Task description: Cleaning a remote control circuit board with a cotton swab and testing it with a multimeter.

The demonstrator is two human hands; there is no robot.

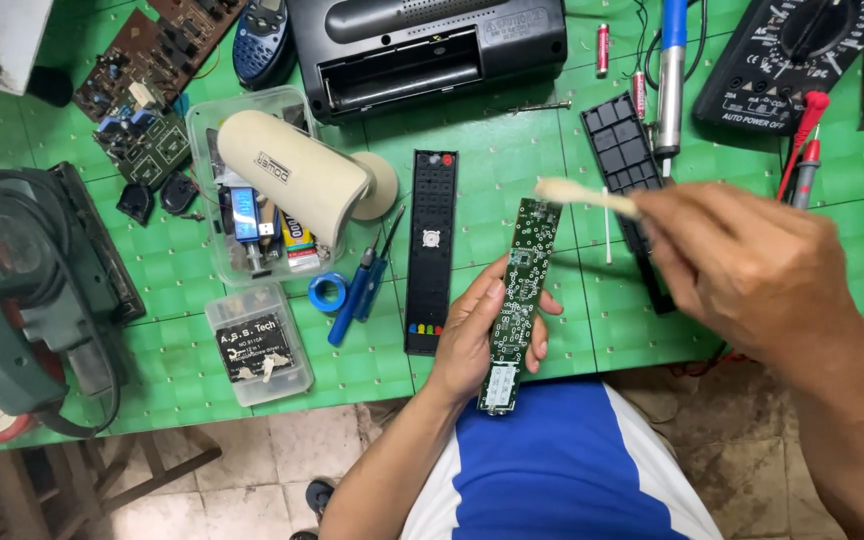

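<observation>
Fingers [472, 320] of left hand grip long circuit board [520, 290], axis pointing away; right pinches brush [584, 194].

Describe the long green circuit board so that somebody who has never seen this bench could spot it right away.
Start at the green cutting mat covering the bench and drop to its near edge. There the left hand cradles the long green circuit board, while the right hand holds a brush over its far end. Unlike the black remote front lying flat beside it, it is bare, narrow, green and lifted off the mat.
</observation>
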